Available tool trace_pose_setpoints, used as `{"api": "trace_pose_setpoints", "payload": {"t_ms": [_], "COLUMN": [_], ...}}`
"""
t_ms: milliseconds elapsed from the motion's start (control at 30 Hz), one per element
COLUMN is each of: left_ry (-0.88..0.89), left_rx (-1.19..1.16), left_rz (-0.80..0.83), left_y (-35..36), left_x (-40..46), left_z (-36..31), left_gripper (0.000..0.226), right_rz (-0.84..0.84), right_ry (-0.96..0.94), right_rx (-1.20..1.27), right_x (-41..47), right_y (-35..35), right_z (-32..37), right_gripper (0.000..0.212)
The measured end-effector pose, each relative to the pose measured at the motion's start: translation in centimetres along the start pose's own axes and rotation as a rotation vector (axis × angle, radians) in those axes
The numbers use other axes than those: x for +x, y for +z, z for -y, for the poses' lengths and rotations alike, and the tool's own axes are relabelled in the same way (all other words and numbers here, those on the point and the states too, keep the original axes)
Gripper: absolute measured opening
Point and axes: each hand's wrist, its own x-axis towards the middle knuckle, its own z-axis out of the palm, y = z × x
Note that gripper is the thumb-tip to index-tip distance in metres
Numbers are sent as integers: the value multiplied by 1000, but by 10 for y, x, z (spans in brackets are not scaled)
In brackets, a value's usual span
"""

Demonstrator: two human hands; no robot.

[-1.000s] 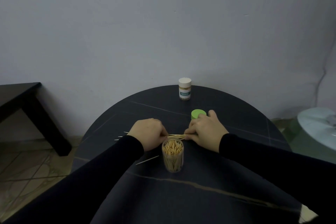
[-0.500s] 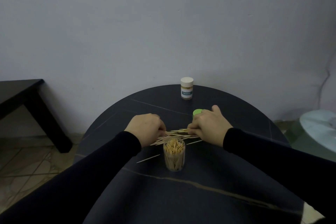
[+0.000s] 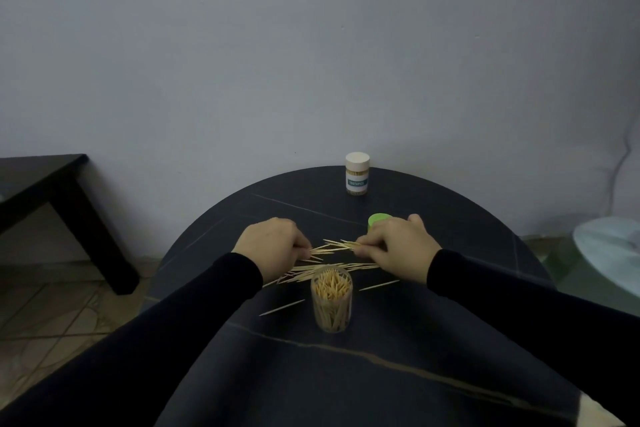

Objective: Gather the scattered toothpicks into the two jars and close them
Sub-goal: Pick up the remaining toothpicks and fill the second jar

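We see pale toothpicks fanned across the dark desk behind an open clear jar packed with more. Our left hand and right hand curl their fingers, each pinching an end of a loose bundle between them.

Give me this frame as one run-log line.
left hand: pinches loose wooden toothpicks | right hand: pinches same | clear open jar: partly filled | white-capped jar: closed
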Motion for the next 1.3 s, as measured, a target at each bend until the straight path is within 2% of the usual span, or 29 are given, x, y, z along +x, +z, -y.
{"api": "trace_pose_setpoints", "payload": {"t_ms": [167, 400, 633, 867, 1067, 1200, 1300], "left_ry": [-109, -42, -105, -216, -216, -204, -170], "left_rx": [-244, -36, -164, -672, -1000, -1172, -1216], "left_rz": [4, 26, -75, -181, -321, -395, -433], "left_y": [1, 9, 10, 2, -9, -19, -27], "left_x": [0, -4, -3, -4, -11, -19, -27], "left_z": [5, -5, -5, -6, -16, -23, -25], "left_gripper": [21, 21, 14, 14, 12, 10, 11], "right_rz": [-13, 16, -19, -64, -116, -113, -138], "right_ry": [93, -6, 39, 185, 138, 100, 71], "right_rx": [217, -122, -72, 362, 904, 1039, 1116], "right_x": [2, -4, -3, -3, -14, -23, -28], "right_y": [2, 8, 5, -5, -10, -12, -13], "right_z": [0, 3, 4, 4, 22, 32, 36], "right_gripper": [26, 25, 28, 30, 25, 22, 24]}}
